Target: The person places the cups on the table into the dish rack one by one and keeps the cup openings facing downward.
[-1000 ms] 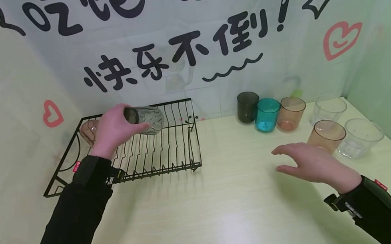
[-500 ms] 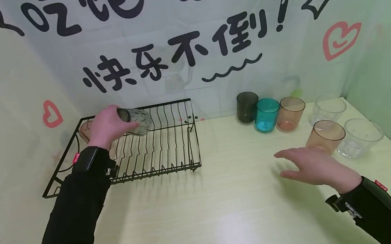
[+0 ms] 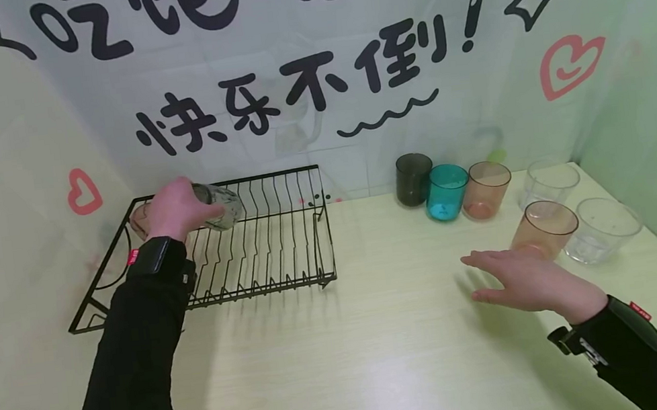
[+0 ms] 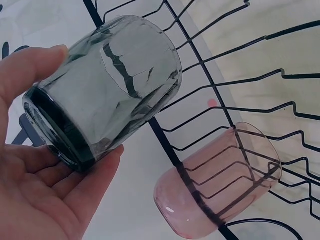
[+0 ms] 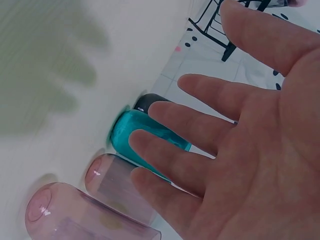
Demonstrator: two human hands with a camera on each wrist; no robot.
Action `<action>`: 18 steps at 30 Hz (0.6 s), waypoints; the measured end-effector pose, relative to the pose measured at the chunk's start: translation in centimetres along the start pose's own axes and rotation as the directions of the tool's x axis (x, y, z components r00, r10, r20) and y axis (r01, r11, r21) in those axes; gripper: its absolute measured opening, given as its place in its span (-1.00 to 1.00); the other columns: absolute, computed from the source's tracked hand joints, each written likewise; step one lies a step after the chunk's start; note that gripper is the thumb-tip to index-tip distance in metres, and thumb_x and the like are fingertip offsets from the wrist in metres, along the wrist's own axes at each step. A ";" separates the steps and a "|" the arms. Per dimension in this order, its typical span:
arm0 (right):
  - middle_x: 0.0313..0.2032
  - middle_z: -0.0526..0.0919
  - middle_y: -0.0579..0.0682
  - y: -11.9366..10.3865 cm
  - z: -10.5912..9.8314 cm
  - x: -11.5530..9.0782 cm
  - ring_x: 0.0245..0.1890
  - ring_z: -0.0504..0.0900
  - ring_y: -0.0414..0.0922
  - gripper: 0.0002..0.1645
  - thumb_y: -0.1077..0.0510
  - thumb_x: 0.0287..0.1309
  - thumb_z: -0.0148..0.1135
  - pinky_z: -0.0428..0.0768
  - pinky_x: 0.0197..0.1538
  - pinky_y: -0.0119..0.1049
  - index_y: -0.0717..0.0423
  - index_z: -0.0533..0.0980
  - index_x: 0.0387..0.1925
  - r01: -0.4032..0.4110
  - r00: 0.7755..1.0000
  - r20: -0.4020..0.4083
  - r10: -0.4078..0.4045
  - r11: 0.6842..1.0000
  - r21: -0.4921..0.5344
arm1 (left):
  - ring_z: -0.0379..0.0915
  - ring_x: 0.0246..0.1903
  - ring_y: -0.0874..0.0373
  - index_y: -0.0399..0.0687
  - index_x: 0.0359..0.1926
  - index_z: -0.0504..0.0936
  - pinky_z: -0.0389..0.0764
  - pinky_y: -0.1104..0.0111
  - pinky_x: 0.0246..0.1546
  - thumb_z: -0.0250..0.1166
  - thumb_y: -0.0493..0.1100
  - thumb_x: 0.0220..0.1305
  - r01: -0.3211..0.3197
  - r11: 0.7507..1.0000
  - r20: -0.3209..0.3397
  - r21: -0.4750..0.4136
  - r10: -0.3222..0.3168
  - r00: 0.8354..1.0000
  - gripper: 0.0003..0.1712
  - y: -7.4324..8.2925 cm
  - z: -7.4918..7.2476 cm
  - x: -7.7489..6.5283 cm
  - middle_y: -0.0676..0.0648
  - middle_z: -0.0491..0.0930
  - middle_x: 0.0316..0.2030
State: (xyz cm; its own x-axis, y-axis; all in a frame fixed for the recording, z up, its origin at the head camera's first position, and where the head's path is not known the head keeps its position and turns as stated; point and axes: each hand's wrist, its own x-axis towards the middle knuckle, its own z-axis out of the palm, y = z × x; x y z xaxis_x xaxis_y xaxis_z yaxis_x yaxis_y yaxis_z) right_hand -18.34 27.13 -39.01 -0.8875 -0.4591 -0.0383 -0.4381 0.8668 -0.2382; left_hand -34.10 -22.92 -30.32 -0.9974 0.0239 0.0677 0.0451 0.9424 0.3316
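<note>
We see the left hand [image 3: 177, 209] gripping a grey glass [image 4: 115, 95] between thumb and fingers, its thick dark end towards the palm. The glass is tilted, pointing rightwards from that hand over the black wire rack [image 3: 276, 173]; we cannot tell whether it touches the wires. Just left of the same hand, partly hidden by it in the head view, a pink glass [image 4: 220, 180] lies tilted on the rack.

We find the right hand [image 3: 532, 280] relaxed and free above the tabletop [image 3: 345, 352], its fingers extended and spread. Just beyond it stands a peach glass [image 3: 543, 231], with a clear tumbler [image 3: 602, 231] to its right. Farther beyond that hand, from left to right, we see a dark glass [image 3: 413, 180], a teal glass [image 3: 446, 193], an amber glass [image 3: 486, 192] and another clear tumbler [image 3: 548, 183].
</note>
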 end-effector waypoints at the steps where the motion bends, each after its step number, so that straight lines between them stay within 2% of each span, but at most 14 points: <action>1: 0.20 0.50 0.32 0.0 0.0 0.0 0.17 0.50 0.27 -0.27 -0.09 0.18 0.37 0.48 0.15 0.19 0.25 0.45 0.25 -0.001 1.000 0.002 0.001 1.000 0.004 | 0.35 -0.32 -0.18 -0.35 -0.16 0.41 0.42 0.02 -0.31 0.34 0.05 0.10 0.005 1.000 0.000 0.008 -0.005 1.000 -0.44 -0.1 0.0 0.1 -0.29 0.44 -0.24; 4: 0.21 0.49 0.33 0.1 0.1 -0.1 0.18 0.49 0.28 -0.26 -0.10 0.18 0.37 0.47 0.16 0.19 0.26 0.45 0.26 -0.004 1.000 0.010 0.004 1.000 0.018 | 0.35 -0.35 -0.16 -0.31 -0.22 0.41 0.41 0.06 -0.37 0.35 0.07 0.11 0.023 0.999 0.003 0.032 -0.023 1.000 -0.47 -0.2 0.1 0.4 -0.26 0.44 -0.29; 10: 0.21 0.47 0.37 0.2 0.1 -0.2 0.19 0.47 0.30 -0.22 -0.11 0.17 0.37 0.46 0.16 0.20 0.28 0.43 0.27 -0.007 1.000 0.028 0.006 0.999 0.034 | 0.43 -0.31 -0.20 -0.37 -0.16 0.45 0.47 0.02 -0.39 0.38 0.12 0.13 0.040 0.997 0.019 0.068 -0.041 0.999 -0.40 -0.5 0.1 0.8 -0.32 0.51 -0.24; 15: 0.23 0.44 0.39 0.2 0.2 -0.3 0.21 0.44 0.31 -0.20 -0.12 0.19 0.35 0.44 0.18 0.21 0.28 0.40 0.30 -0.025 0.998 0.051 0.023 0.998 0.051 | 0.42 -0.39 -0.16 -0.25 -0.38 0.46 0.45 0.07 -0.48 0.39 0.10 0.13 0.046 0.995 0.032 0.091 -0.049 0.998 -0.51 -0.6 0.2 1.1 -0.23 0.50 -0.40; 18: 0.24 0.43 0.39 0.2 0.3 -0.4 0.22 0.43 0.32 -0.20 -0.12 0.19 0.35 0.43 0.19 0.22 0.28 0.39 0.31 -0.032 0.998 0.053 0.029 0.998 0.062 | 0.44 -0.38 -0.18 -0.24 -0.40 0.47 0.46 0.04 -0.46 0.37 0.07 0.12 0.047 0.993 0.036 0.107 -0.052 0.998 -0.56 -0.8 0.3 1.3 -0.25 0.52 -0.39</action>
State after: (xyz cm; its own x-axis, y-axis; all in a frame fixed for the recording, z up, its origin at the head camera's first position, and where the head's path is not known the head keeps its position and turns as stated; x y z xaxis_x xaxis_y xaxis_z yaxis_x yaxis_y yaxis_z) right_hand -18.08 27.41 -39.34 -0.8912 -0.4433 -0.0966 -0.3994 0.8675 -0.2964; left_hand -35.46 -23.54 -30.77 -0.9998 -0.0128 0.0167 -0.0086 0.9728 0.2315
